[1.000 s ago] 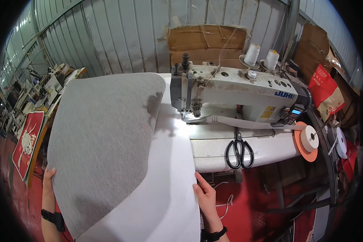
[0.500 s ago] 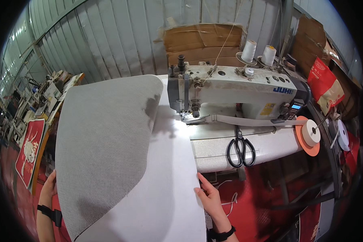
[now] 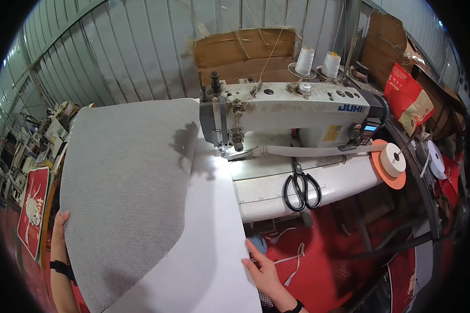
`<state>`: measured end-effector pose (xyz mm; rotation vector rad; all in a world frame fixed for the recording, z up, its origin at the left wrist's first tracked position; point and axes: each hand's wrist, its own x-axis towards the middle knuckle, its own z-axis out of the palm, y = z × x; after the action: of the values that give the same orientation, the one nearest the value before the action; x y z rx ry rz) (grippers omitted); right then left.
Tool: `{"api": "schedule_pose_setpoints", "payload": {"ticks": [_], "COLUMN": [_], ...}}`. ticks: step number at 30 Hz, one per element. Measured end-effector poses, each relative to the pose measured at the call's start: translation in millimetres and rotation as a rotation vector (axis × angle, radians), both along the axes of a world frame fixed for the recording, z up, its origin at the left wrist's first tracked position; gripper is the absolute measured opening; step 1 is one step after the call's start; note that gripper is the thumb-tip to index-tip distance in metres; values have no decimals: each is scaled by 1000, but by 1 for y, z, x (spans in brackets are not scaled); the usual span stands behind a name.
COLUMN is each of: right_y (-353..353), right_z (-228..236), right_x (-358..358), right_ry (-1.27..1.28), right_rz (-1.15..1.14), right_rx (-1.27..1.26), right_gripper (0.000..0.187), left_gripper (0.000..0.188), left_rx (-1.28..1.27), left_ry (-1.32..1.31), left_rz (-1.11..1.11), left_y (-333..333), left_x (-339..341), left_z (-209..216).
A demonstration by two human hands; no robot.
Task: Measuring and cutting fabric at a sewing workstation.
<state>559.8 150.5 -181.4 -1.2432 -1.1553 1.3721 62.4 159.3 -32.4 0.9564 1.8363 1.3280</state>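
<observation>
The grey cloth (image 3: pixel 125 193), with a white sheet (image 3: pixel 209 235) showing along its right, lay between the two hands, its long axis running near to far. The sheet's right edge led far toward the lit needle end of the sewing machine (image 3: pixel 297 115). The right hand (image 3: pixel 265 274) was nearer that end, thumb and forefinger apart at the edge; whether they pinched, I couldn't tell. The left hand (image 3: pixel 61 227) touched the far-left side, fingers partly hidden. Scissors (image 3: pixel 298 177) and white tape (image 3: pixel 324 151) lay right, clear of the sheet's near part.
</observation>
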Motion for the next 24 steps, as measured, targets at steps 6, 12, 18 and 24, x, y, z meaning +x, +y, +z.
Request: {"api": "schedule_pose_setpoints", "payload": {"ticks": [6,12,18,24], "right_y": [-2,0,7,28], "right_z": [12,16,9,7], "right_x": [-7,-3,-3,2], "right_ry": [93,82,95,86], "right_rz": [-36,-59,-71,-114], "right_rx": [-80,-105,-65,3], "right_gripper": [50,49,48,45], "left_gripper": [74,75,75,75], "left_rx": [-1,-9,-18,-20], "left_ry": [82,143,197,247], "left_rz": [-1,16,-3,-23], "left_y": [-15,-24,-17,-14], "left_x": [-24,-42,-64,-86], "left_z": [27,43,55,66]}}
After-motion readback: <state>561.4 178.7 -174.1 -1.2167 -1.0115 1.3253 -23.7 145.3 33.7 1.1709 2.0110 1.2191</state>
